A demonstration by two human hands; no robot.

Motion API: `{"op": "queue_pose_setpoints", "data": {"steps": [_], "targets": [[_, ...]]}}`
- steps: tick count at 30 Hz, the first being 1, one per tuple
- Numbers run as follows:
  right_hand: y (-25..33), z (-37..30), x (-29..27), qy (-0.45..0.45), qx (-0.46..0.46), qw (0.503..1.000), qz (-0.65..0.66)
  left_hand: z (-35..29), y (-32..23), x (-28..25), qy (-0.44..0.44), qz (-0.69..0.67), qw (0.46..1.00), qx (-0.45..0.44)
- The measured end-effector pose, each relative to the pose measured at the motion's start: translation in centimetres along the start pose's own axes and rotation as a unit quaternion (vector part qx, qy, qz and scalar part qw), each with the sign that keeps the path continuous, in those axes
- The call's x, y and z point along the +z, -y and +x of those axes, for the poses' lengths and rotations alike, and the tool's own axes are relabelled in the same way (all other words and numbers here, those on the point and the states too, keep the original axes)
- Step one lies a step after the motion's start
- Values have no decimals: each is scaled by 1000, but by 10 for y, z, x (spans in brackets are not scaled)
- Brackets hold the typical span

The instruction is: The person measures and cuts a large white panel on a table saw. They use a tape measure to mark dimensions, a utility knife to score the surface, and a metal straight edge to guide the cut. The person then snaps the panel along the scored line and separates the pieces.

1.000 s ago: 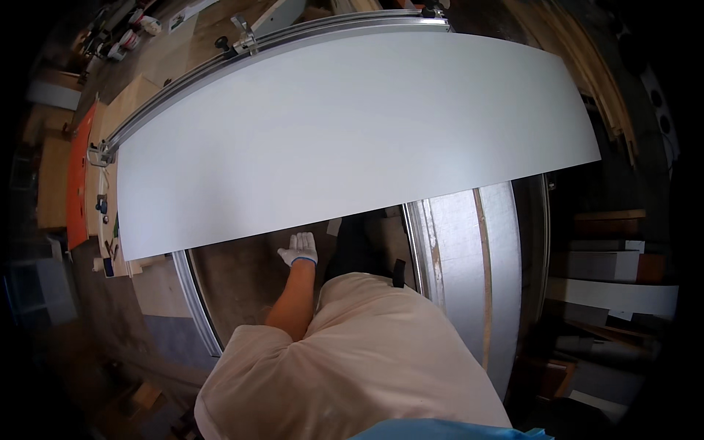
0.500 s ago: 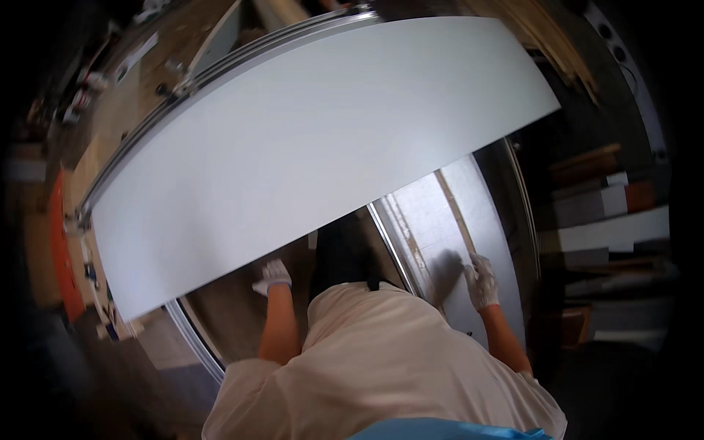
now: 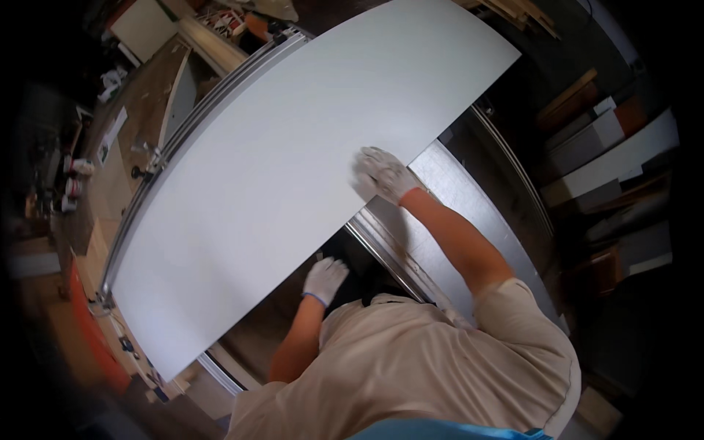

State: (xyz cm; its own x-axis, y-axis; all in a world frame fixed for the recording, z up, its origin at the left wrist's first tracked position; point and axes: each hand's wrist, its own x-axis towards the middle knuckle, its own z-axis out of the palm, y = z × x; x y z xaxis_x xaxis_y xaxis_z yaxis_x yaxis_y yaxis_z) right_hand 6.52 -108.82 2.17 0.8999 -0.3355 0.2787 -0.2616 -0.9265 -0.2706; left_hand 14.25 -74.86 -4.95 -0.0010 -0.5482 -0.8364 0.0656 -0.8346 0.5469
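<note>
A long white panel (image 3: 257, 169) lies across the metal saw table (image 3: 469, 198), its near edge running diagonally in front of me. My right hand (image 3: 385, 174), in a pale work glove, rests on the panel close to that edge, fingers stretched out and slightly blurred. Apart from the panel, my left hand (image 3: 325, 281) hangs in front of my body, just on the near side of the edge. It is gloved too, its fingers loosely apart with nothing visible in them.
Along the panel's far side runs a metal fence rail (image 3: 213, 99) with a clamp (image 3: 149, 163). Stacked boards (image 3: 594, 154) stand at the right. Wood strips (image 3: 524, 16) lie at the far right. An orange-red board (image 3: 95, 334) is at the left.
My right hand has gone from the metal table up and left onto the panel. The left hand has shifted rightward in the picture. The whole view has turned, and the panel appears more steeply slanted.
</note>
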Motion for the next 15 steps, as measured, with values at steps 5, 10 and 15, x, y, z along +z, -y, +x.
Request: {"op": "queue_pose_setpoints", "data": {"steps": [5, 10, 15], "targets": [[16, 48, 17, -80, 29, 995, 43, 26, -90, 14, -18, -593, 792, 145], [5, 47, 18, -10, 58, 997, 44, 33, -109, 12, -80, -646, 755, 76], [6, 56, 4, -52, 35, 996, 56, 32, -109, 14, -106, -603, 788, 71]]}}
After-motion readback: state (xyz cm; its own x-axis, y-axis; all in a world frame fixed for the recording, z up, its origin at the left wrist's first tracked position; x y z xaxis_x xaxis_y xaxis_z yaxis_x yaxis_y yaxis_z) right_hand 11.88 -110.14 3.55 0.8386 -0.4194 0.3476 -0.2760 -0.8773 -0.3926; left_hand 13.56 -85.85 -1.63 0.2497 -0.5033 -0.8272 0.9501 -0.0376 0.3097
